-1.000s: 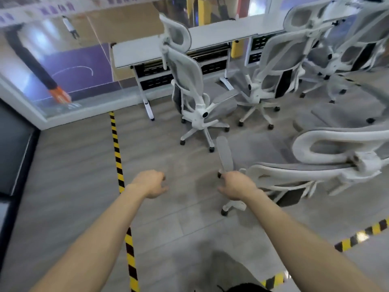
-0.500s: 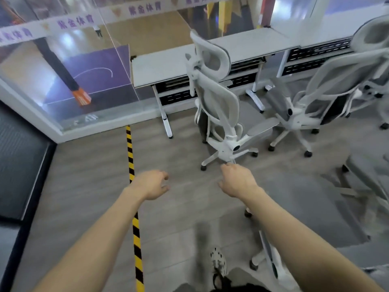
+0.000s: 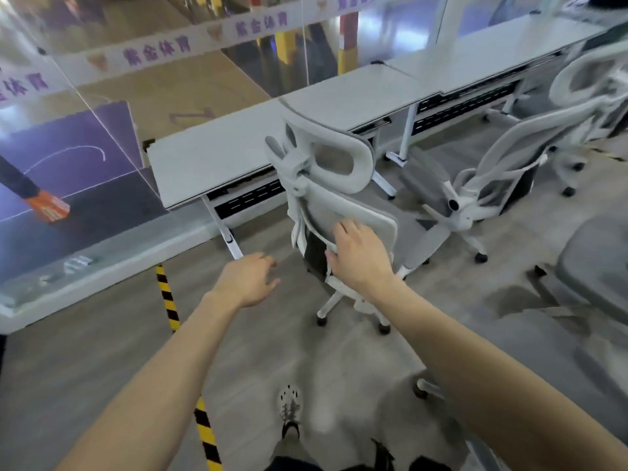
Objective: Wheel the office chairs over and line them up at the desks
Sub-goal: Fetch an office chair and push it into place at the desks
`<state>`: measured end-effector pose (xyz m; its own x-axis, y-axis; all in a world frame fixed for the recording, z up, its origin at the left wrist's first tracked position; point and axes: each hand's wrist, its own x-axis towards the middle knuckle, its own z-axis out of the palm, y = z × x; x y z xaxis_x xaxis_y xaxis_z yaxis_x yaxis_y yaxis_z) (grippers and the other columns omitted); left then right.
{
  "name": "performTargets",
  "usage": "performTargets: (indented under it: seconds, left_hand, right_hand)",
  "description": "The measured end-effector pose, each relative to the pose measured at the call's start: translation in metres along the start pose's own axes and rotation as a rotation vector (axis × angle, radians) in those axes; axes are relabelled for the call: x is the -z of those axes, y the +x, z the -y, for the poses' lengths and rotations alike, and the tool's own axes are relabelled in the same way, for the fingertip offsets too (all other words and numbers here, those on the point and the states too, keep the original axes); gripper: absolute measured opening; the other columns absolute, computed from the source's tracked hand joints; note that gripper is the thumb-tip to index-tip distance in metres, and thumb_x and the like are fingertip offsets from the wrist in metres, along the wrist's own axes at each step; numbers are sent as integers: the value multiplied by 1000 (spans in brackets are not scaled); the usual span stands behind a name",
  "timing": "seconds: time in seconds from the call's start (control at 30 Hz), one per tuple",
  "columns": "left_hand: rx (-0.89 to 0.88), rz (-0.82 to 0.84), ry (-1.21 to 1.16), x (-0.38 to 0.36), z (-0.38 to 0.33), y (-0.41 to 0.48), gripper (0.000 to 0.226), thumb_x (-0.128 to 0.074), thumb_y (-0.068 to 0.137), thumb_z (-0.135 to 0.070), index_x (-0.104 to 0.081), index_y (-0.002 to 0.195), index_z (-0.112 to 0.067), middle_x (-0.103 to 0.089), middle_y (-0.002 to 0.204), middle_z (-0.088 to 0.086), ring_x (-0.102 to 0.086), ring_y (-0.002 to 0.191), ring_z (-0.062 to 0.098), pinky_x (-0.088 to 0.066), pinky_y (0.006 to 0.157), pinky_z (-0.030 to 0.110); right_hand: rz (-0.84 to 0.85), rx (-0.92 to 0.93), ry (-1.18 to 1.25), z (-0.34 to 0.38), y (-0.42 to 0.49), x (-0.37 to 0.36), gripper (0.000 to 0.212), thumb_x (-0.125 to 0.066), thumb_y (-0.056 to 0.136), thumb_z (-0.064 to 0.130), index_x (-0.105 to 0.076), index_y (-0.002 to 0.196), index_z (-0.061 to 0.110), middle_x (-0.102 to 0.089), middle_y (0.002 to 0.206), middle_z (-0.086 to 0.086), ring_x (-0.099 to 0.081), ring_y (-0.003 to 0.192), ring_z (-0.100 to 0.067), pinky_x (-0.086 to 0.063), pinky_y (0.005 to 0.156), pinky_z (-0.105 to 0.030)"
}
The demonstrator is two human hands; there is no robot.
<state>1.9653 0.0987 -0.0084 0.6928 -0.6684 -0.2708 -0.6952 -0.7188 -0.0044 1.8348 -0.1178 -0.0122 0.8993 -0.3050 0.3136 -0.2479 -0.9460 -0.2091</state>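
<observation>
A white-framed office chair with grey mesh point(image 3: 360, 158) stands just in front of me, its back toward me and its seat facing the white desk point(image 3: 210, 158). My right hand point(image 3: 360, 256) lies on its backrest, fingers over the mesh and thumb at the frame's left edge. My left hand point(image 3: 248, 280) hovers open to the left of the chair, apart from it. A second chair of the same kind point(image 3: 503, 164) sits at the adjoining desk point(image 3: 475, 59) on the right, turned sideways.
A glass wall point(image 3: 102, 113) runs behind the desks. Yellow-black floor tape point(image 3: 168, 300) runs left of my arm. The grey seat of another chair point(image 3: 598, 266) is at the right edge, and a castor leg point(image 3: 424, 385) is by my right arm. My shoe point(image 3: 289, 406) is below.
I have stepped toward the desks, and the nearest chair is now within reach. My right hand has risen from mid-air onto its backrest. My left hand stays open beside it.
</observation>
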Motion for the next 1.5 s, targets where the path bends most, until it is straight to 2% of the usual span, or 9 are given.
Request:
performTargets:
  seconds: [0.07,0.2,0.33,0.5,0.67,0.8,1.0,1.2,1.5]
  left_hand:
    - [-48,-24,23,20,26,38,52,-58,108,-55,-57,151,-26,-62,146,2,-63,134,29,-56,101,45]
    - [-145,-78,47,55,64,96,57,-59,106,-57,-57,151,-22,-61,144,5,-60,136,31,-57,103,48]
    - [-218,-204,15,75,97,144,61,-63,103,-59,-60,149,-19,-65,141,6,-61,131,32,-54,106,51]
    - [-329,-318,-33,70,118,196,67,-73,97,-56,-59,150,-16,-64,142,8,-58,135,33,-50,113,51]
    - [-514,-375,-11,59,93,242,103,-82,86,-65,-45,162,-7,-49,163,16,-43,155,37,-34,131,56]
    - [-606,-368,71,54,78,261,126,-69,81,-90,-33,170,-8,-37,174,15,-29,164,33,-17,139,52]
    - [-704,-484,-45,38,42,260,126,-69,74,-97,-55,155,-1,-55,156,16,-47,152,37,-26,136,55]
    - [-575,-655,-109,18,-20,237,119,-64,75,-100,-66,135,3,-64,137,19,-59,134,42,-34,130,57]
    - [-203,-661,-4,11,-122,183,119,-47,80,-105,-64,133,0,-65,130,16,-58,127,39,-31,132,52]
  right_hand:
    - [-59,-32,-4,15,50,-15,43,-82,87,27,-63,116,0,-66,118,-21,-64,112,-44,-57,96,-53]
    - [8,-174,-105,29,140,-50,93,-72,93,56,-41,155,-4,-49,154,-25,-44,148,-44,-31,131,-55]
    - [0,-365,-83,21,178,-93,100,-65,90,72,-42,154,-2,-53,145,-19,-49,138,-40,-28,131,-52]
    - [-177,-355,-98,13,162,-107,90,-61,96,73,-52,151,2,-60,141,-13,-54,132,-35,-35,127,-47]
    - [-164,-301,-163,1,135,-98,86,-61,98,72,-58,149,3,-65,141,-13,-59,132,-35,-37,126,-48]
    - [-128,-219,-187,-22,109,-85,87,-63,95,69,-58,151,2,-63,147,-15,-57,137,-38,-34,130,-50]
    - [-141,-108,-176,-78,85,-63,99,-67,88,79,-59,152,4,-65,147,-13,-60,137,-36,-36,129,-51]
    - [-98,115,-172,-157,83,-45,103,-66,90,83,-59,152,1,-64,145,-18,-59,136,-41,-36,129,-54]
    - [-20,457,-68,-254,96,-18,94,-66,94,75,-57,149,-1,-59,147,-17,-56,139,-41,-32,130,-58]
